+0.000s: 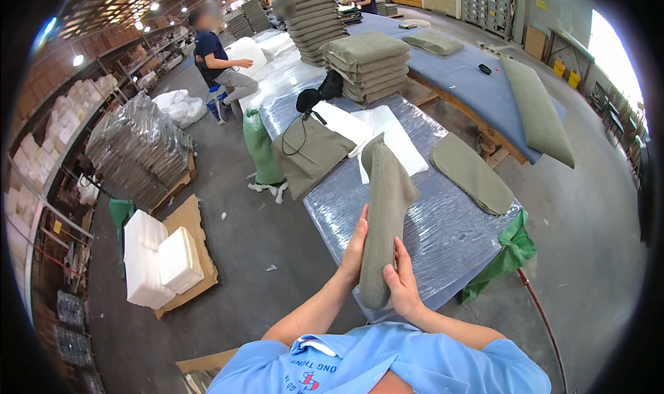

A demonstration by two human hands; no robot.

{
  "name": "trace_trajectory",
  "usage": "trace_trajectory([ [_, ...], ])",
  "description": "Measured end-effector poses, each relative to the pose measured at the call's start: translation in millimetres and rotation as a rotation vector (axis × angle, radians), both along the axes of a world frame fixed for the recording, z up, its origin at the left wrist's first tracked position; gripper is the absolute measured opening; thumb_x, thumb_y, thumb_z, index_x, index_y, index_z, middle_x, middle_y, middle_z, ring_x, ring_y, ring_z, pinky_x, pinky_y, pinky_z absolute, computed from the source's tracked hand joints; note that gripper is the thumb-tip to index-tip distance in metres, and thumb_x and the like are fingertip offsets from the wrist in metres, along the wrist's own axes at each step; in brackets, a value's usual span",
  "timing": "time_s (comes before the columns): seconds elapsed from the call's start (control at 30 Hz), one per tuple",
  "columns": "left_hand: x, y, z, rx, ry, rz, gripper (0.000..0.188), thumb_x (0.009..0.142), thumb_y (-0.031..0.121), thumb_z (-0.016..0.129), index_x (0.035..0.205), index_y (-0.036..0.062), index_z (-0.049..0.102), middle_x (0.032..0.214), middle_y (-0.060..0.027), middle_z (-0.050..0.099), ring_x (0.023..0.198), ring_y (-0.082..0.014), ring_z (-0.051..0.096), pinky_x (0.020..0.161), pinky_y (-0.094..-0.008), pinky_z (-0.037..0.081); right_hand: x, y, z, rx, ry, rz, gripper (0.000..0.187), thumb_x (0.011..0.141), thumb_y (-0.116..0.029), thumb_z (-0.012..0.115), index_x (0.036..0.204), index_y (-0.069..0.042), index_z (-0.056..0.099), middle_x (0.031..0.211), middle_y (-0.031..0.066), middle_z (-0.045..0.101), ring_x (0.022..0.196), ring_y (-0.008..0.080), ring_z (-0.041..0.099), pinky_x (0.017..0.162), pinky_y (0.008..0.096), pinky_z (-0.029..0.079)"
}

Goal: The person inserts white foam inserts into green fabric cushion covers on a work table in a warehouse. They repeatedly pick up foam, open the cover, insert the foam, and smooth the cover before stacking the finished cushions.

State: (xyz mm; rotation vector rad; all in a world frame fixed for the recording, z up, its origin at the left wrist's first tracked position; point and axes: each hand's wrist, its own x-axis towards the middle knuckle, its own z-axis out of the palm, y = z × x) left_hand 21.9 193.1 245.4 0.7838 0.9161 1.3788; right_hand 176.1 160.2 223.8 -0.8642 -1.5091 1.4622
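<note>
Between my two hands, a grey-green fabric cushion (382, 231) is held edge-on above the near part of a plastic-wrapped table (330, 211). My left hand (355, 245) grips its left side, thumb and fingers along the fabric. Lower down on the right side, my right hand (404, 281) presses against it with the thumb up. The cushion's far end bulges out to the right. White foam sheets (395, 141) lie just beyond it. A flat grey-green cover with rounded ends (474, 172) rests to its right on the table.
A grey-green bag or cover (311, 155) and a green sack (261, 145) are left of the table's middle. Stacked cushions (366, 65) stand farther back. A blue table (460, 69) bears a long cushion (536, 110). White foam blocks (155, 259) sit on the floor. A co-worker (218, 62) is at far left.
</note>
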Motion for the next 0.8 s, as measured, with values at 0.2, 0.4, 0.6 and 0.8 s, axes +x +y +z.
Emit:
trace_trajectory([
  [0.2, 36, -30, 9, -0.015, 0.123, 0.02, 0.074, 0.111, 0.046, 0.033, 0.163, 0.0005, 0.009, 0.169, -0.0161, 0.016, 0.156, -0.0269, 0.017, 0.126, -0.0378, 0.017, 27, -21, 10, -0.022, 0.105, -0.015, 0.077, 0.103, -0.037, 0.047, 0.16, 0.002, 0.012, 0.161, 0.023, 0.024, 0.15, 0.0355, 0.025, 0.123, 0.0463, 0.021],
  [0.4, 35, -11, -19, 0.044, 0.244, 0.039, 0.068, 0.11, 0.041, 0.039, 0.161, -0.0005, 0.022, 0.165, -0.0187, 0.027, 0.152, -0.027, 0.028, 0.123, -0.0379, 0.023, 7, 126, -15, 0.055, 0.143, -0.166, 0.067, 0.109, -0.051, 0.036, 0.154, -0.001, 0.035, 0.156, 0.0157, 0.04, 0.146, 0.027, 0.035, 0.12, 0.042, 0.027],
  [0.6, -11, 134, -48, 0.019, 0.493, 0.023, 0.079, 0.101, 0.056, 0.054, 0.16, 0.0085, 0.03, 0.158, -0.0154, 0.039, 0.145, -0.0249, 0.036, 0.119, -0.0429, 0.026, 7, 308, -22, 0.004, 0.037, -0.202, 0.064, 0.109, -0.054, 0.036, 0.156, -0.01, 0.042, 0.15, 0.015, 0.049, 0.146, 0.0289, 0.036, 0.122, 0.0463, 0.021],
  [0.8, -62, 224, -20, -0.11, 0.337, -0.112, 0.082, 0.095, 0.061, 0.061, 0.157, 0.0116, 0.039, 0.154, -0.0126, 0.045, 0.142, -0.0207, 0.037, 0.119, -0.0443, 0.02, -5, 351, -32, -0.461, -0.117, 0.329, 0.073, 0.099, -0.067, 0.048, 0.155, -0.021, 0.045, 0.131, 0.0085, 0.065, 0.13, 0.0188, 0.052, 0.119, 0.0621, 0.004],
])
